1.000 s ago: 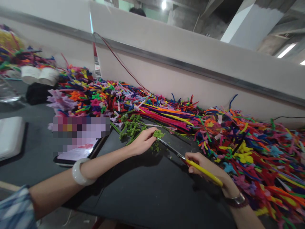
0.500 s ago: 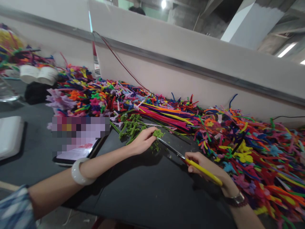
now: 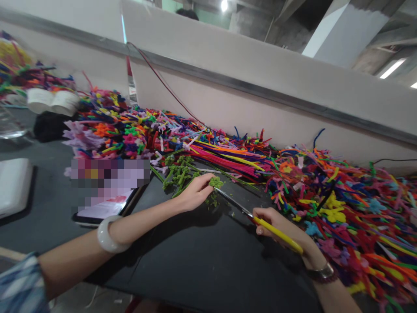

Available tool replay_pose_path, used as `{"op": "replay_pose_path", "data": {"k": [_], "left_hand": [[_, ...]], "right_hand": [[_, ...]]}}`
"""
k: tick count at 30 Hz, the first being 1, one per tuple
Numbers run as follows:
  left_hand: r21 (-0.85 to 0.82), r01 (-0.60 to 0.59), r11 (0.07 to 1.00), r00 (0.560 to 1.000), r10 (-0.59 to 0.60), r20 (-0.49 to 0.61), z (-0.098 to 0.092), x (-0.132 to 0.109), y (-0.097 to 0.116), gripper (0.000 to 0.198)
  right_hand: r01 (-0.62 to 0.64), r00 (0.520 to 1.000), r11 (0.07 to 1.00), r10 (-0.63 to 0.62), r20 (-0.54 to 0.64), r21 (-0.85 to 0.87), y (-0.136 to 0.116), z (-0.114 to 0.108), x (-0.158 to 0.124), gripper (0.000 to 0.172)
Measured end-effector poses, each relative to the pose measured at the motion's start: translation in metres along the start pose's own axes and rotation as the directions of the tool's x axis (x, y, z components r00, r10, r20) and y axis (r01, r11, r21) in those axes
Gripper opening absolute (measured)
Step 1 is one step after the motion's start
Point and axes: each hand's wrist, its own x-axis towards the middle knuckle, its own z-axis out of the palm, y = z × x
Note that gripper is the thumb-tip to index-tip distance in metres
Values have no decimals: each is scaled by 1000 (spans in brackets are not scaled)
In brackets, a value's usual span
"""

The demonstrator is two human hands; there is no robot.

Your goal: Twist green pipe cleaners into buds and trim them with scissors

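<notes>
My left hand [image 3: 194, 193] pinches a small green pipe-cleaner flower [image 3: 216, 182] just above the dark table [image 3: 195, 261]. My right hand [image 3: 282, 232] is wrapped round the yellow handles of a pair of scissors [image 3: 257, 218]. The thin blades reach up and left to the green flower. Green trimmings [image 3: 213, 201] lie on the table under the flower. A bundle of green pipe-cleaner stems [image 3: 179, 173] lies just behind my left hand. A white bangle is on my left wrist and a watch on my right.
A long heap of many-coloured pipe cleaners and flowers [image 3: 325, 195] runs along the partition wall [image 3: 260, 100]. A phone [image 3: 104, 208] lies left of my left arm. A white box [image 3: 13, 184] sits at the far left, white cups [image 3: 54, 102] behind it.
</notes>
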Motion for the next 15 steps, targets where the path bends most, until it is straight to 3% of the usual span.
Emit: {"op": "replay_pose_path", "data": {"k": [8,11,15], "left_hand": [[-11,-10,1000,999,10,-41,1,0,0,10],[-20,-19,1000,998,18,-64,1,0,-1,10],[-14,-38,999,996,37,-84,1,0,-1,11]], "right_hand": [[28,999,994,-23,-42,110,2,-1,-5,40],[31,993,989,-14,-114,147,3,-1,-8,41],[80,963,995,-61,-262,64,3,-1,-5,33]]}}
